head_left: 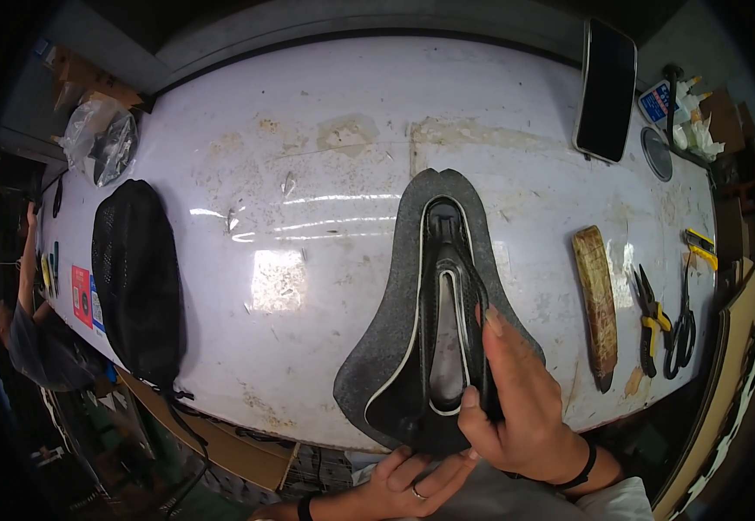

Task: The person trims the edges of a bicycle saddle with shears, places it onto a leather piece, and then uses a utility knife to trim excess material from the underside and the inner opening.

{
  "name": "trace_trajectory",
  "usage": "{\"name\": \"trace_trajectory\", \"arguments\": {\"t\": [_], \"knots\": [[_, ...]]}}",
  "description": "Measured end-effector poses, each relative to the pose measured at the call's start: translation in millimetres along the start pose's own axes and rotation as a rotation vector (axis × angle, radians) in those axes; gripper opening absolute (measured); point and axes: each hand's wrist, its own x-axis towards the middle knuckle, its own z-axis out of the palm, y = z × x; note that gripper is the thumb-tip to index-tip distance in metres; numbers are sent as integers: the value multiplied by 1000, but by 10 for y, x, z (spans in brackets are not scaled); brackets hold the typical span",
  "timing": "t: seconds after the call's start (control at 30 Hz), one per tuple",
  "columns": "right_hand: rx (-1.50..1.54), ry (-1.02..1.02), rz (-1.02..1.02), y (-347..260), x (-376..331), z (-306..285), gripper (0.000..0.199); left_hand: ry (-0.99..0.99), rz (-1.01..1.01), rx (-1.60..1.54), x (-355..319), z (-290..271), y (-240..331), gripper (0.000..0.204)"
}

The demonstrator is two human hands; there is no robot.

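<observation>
A black bicycle saddle (405,347) lies underside up near the table's front edge, its nose pointing away from me. Grey sheet material (384,304) spreads beyond the shell all around, and a pale line runs along the border. Through the long central slot (447,347) the table shows. My right hand (525,395) grips the saddle's right side, its thumb by the slot's near end and a fingertip further up. At the wide rear edge, my left hand (416,482) has its fingers curled against the saddle; part of its grip is hidden.
On the right lie a worn, tape-wrapped tool (596,304), pliers (651,321), scissors (681,334) and a yellow cutter (700,247). A phone or tablet (606,91) stands at the back right. To the left are a black mesh bag (139,282), clear plastic bags (100,139) and another person (30,321).
</observation>
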Motion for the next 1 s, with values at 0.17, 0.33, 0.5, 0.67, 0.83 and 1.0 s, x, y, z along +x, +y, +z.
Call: {"name": "trace_trajectory", "arguments": {"t": [0.17,0.33,0.5,0.67,0.83,1.0], "knots": [[-1,3,0,3,-6,7,72,-6,2,-5,4,0,-1,34],[-1,0,-4,-5,-4,12,72,-4,-4,13,4,-14,8,33],[-20,-12,3,-6,-5,11,69,-9,-3,16,11,-17,3,33],[-14,6,-13,27,-21,47,74,-1,-8,20,-5,10,12,30],[-24,18,-17,9,-49,41,73,-47,-45,49,-105,19,78,34],[-17,35,13,-13,-47,34,70,-85,-1,133,57,-239,82,41]]}}
